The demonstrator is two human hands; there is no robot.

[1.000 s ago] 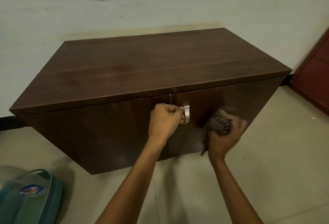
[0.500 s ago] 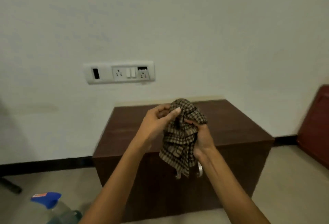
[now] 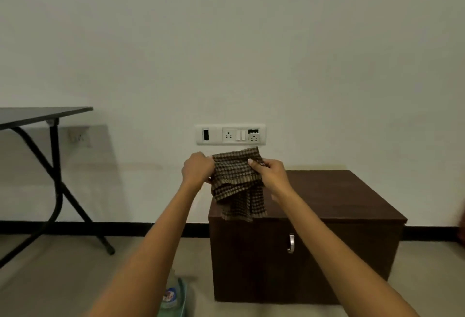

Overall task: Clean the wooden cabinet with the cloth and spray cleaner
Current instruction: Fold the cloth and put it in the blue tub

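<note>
A dark brown wooden cabinet (image 3: 347,198) stands on the floor against the wall, its doors closed, with a metal handle (image 3: 291,243) on the front. In front of me, above its left end, I hold a brown checked cloth (image 3: 237,185) stretched between both hands. My left hand (image 3: 197,172) grips its left edge and my right hand (image 3: 270,174) pinches its upper right corner. The lower part of the cloth hangs in folds. The spray cleaner bottle (image 3: 172,296) stands on the floor under my left forearm, partly hidden by it.
A black folding table (image 3: 42,115) stands at the left by the wall. A white socket and switch panel (image 3: 230,134) is on the wall behind the cloth. Tiled floor (image 3: 63,279) lies before the cabinet. Something red shows at the far right edge.
The view has pulled back from the cabinet and turned left. Both hands left the cabinet front, raised the cloth, and have now spread it open between them.
</note>
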